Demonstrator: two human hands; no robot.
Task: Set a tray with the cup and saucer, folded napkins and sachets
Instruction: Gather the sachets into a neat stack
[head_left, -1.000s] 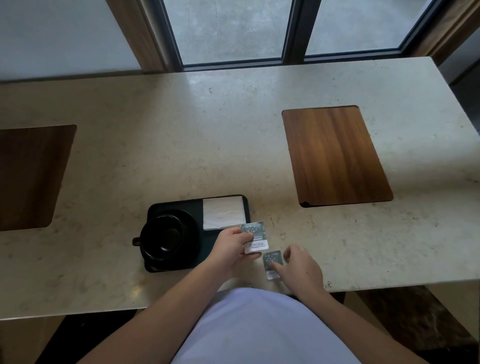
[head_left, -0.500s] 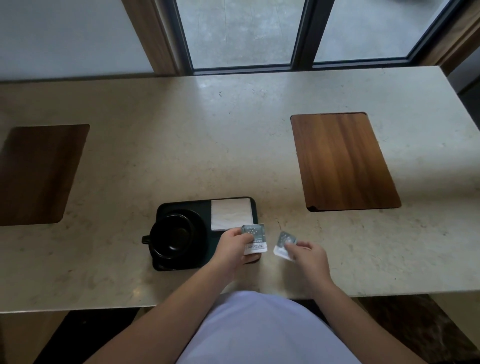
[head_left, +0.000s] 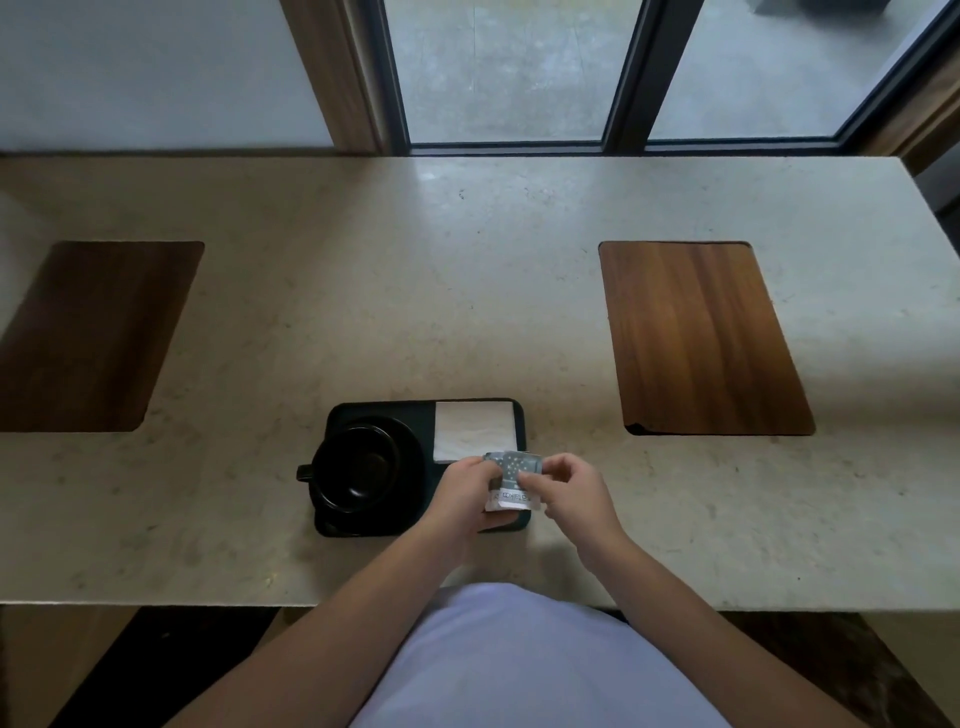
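Note:
A black tray (head_left: 379, 410) lies on the stone counter near its front edge. A black cup (head_left: 358, 467) stands on a black saucer (head_left: 413, 447) in the tray's left half. A folded white napkin (head_left: 475, 428) lies in the tray's far right corner. My left hand (head_left: 462, 493) and my right hand (head_left: 569, 493) meet over the tray's near right corner, both pinching grey-and-white sachets (head_left: 511, 475) held stacked together. How many sachets are in the stack is not clear.
Two dark wooden insets are set into the counter, one at the right (head_left: 701, 338) and one at the left (head_left: 88, 338). Windows with dark frames (head_left: 623, 78) rise behind the counter. The counter's front edge (head_left: 208, 605) runs just below the tray.
My right hand picked a sachet up from the counter and carried it left to the sachet in my left hand. The two now overlap above the tray's corner.

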